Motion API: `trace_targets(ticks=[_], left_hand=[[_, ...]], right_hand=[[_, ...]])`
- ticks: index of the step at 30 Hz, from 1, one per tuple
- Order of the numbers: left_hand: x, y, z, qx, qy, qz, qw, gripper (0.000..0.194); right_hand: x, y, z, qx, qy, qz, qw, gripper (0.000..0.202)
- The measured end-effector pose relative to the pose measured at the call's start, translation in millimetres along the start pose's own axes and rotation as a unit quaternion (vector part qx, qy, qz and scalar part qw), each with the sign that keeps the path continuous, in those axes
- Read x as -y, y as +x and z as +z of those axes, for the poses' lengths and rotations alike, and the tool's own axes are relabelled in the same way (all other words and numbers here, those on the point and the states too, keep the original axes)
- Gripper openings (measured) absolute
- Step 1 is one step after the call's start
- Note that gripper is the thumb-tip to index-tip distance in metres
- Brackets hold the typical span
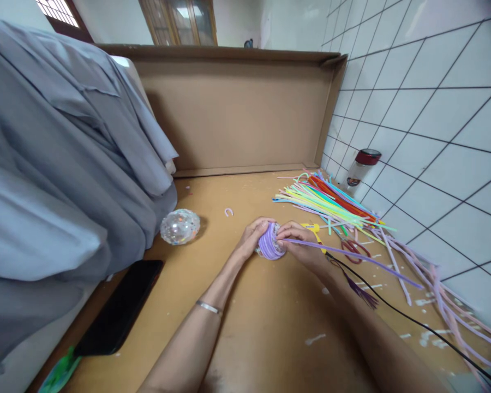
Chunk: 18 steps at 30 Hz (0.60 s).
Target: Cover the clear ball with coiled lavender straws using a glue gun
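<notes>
At the middle of the table, my left hand (252, 237) is closed around the left side of a clear ball partly wrapped in rows of purple pipe cleaner (271, 244). My right hand (300, 243) is at the ball's right side, its fingers pinching a long lilac pipe cleaner (352, 255). The strip's loose end stretches to the right, over my right hand and past the scissors. Part of the ball is hidden by my fingers. Behind my right hand lies a yellow glue gun (314, 228), partly covered by the hand.
Many coloured pipe cleaners (327, 199) lie at the back right, near red-handled scissors (355, 250) and a lidded jar (362, 166). A black cord (409, 311) crosses the right side. A clear speckled ball (180, 227) and black phone (120, 305) lie left, beside grey cloth (65, 164).
</notes>
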<state>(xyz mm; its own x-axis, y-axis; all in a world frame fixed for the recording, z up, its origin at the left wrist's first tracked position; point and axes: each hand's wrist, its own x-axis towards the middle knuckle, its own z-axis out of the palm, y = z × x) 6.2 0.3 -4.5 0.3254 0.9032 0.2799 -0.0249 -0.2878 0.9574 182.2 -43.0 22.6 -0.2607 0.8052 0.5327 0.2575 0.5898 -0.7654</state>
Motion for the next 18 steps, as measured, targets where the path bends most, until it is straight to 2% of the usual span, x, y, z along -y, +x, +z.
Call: trace_targets(ticks=[3,6,9,13,16,18], left_hand=[[-3.4,-1.6,-4.9,0.051,0.009,0.0,0.999,0.06],[-4.2,-2.2,-8.8,0.073,0.028,-0.001,0.997,0.077],[-2.3,-2.1,-9.6,0.08,0.027,-0.01,0.996,0.084],[-1.4,-2.4,-6.3,0.059,0.02,-0.015,0.998,0.078],[-2.4,-2.5,-1.7,0.01,0.021,-0.026,0.999,0.07],[-2.5,-2.1,1.1,-0.021,0.025,-0.032,0.999,0.066]], right_hand=[[-0.5,-0.2,-0.2,-0.014,0.008,-0.001,1.0,0.005],[0.3,-0.8,0.2,-0.029,0.005,0.008,1.0,0.007],[2.8,-0.2,0.5,-0.046,0.006,0.02,0.999,0.012],[5.6,2.6,-5.5,-0.05,-0.009,0.028,0.998,0.017],[2.6,4.2,-18.3,-0.042,-0.109,0.048,0.992,0.018],[-1.2,4.2,-28.8,-0.044,-0.257,0.094,0.961,0.02]])
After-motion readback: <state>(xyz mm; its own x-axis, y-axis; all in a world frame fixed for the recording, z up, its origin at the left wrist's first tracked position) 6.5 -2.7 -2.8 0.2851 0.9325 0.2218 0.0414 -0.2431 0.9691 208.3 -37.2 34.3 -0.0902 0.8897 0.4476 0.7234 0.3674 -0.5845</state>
